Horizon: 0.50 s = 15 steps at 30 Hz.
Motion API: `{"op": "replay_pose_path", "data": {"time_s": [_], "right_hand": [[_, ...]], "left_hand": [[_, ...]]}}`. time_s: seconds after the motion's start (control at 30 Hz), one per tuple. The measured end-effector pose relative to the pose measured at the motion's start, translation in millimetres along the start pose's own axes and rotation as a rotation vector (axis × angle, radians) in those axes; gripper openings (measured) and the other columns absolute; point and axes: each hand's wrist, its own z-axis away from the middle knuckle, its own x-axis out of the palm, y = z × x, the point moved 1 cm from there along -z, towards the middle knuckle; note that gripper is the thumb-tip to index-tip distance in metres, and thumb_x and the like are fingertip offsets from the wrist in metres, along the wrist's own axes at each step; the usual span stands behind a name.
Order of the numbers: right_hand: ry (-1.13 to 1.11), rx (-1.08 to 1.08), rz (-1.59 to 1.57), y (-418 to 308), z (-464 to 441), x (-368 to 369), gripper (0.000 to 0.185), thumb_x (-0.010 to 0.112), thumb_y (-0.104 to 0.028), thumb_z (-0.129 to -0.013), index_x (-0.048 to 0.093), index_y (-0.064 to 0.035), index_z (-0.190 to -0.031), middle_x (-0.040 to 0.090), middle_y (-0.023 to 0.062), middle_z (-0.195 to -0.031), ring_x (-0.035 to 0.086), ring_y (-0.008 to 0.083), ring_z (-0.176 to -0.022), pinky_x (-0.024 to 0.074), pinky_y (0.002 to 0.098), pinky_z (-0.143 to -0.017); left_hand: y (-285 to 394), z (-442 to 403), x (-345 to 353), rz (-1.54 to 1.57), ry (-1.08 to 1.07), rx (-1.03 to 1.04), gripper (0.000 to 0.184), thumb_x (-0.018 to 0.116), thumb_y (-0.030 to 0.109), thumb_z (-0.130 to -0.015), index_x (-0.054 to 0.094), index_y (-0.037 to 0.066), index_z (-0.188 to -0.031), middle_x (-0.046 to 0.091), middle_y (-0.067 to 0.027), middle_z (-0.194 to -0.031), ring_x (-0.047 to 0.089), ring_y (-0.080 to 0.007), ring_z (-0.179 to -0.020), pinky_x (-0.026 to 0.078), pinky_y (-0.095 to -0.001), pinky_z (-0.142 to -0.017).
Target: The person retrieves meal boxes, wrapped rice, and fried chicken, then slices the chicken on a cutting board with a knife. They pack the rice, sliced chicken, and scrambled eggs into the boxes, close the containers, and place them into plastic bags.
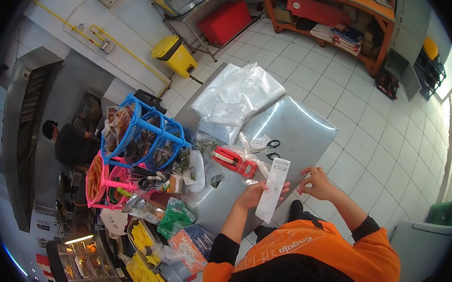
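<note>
A long white printed receipt is gripped by my left hand, with the thumb in front and fingers behind it. To its right, my right hand is raised off the table edge, its fingers loosely bent and apart, with nothing visible in them. Just beyond the receipt, black-handled scissors lie on the metal table. Left of the scissors is a red tape dispenser, with crumpled clear plastic around it and a small white paper nearby.
A stack of clear plastic bags covers the table's far end. Blue baskets and pink baskets of packed food stand at left, near a yellow tray. A person works farther left. A yellow bin is behind.
</note>
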Motion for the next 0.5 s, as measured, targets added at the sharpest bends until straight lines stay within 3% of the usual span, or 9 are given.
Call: {"op": "replay_pose_path", "data": {"time_s": [0.1,0.2,0.3,0.4,0.5], "right_hand": [[-0.015,-0.018,-0.026,0.1,-1.0,-6.7,0.013,0.073,-0.034,-0.081,0.077,-0.0221,-0.079,0.051,0.0092,-0.123,0.038,0.0327,-0.117,0.0319,0.0443,-0.102],[-0.049,-0.022,-0.039,-1.2,-0.9,-8.6,0.01,0.073,-0.032,-0.082,0.077,-0.0226,-0.079,0.05,0.0085,-0.124,0.036,0.0336,-0.119,0.0305,0.0468,-0.104],[-0.052,-0.031,-0.031,-2.0,2.7,-3.1,0.01,0.073,-0.032,-0.081,0.077,-0.022,-0.079,0.051,0.0092,-0.123,0.037,0.0333,-0.117,0.0321,0.0453,-0.103],[-0.025,-0.035,-0.042,1.1,5.4,2.9,0.013,0.074,-0.034,-0.079,0.077,-0.0212,-0.08,0.052,0.0101,-0.122,0.04,0.0324,-0.113,0.033,0.0425,-0.102],[-0.05,-0.012,-0.06,-0.2,3.7,7.4,0.013,0.074,-0.034,-0.079,0.078,-0.0214,-0.081,0.052,0.0097,-0.122,0.039,0.0321,-0.114,0.0315,0.0422,-0.103]], "left_hand": [[-5.1,5.8,-25.4,-0.147,0.287,0.058,0.056,0.049,0.023,-0.093,0.038,-0.001,-0.142,0.05,-0.016,-0.14,0.052,-0.0267,-0.126,0.042,-0.0403,-0.105],[-3.9,8.0,-17.0,-0.088,0.41,0.345,0.05,0.045,0.03,-0.098,0.044,0.001,-0.139,0.059,-0.0128,-0.131,0.063,-0.0229,-0.11,0.05,-0.0369,-0.094],[-11.4,11.4,-46.4,-0.163,0.558,0.452,0.048,0.044,0.036,-0.099,0.054,0.001,-0.13,0.062,-0.0133,-0.126,0.066,-0.0219,-0.102,0.052,-0.0357,-0.088],[-13.6,7.2,-42.1,-0.335,0.713,0.468,0.048,0.055,0.04,-0.096,0.057,0.003,-0.126,0.064,-0.0116,-0.123,0.069,-0.016,-0.09,0.055,-0.028,-0.079],[-12.3,0.6,-37.1,-0.34,0.819,0.44,0.046,0.059,0.039,-0.095,0.06,0.003,-0.123,0.065,-0.0126,-0.121,0.069,-0.0172,-0.091,0.055,-0.028,-0.081]]}}
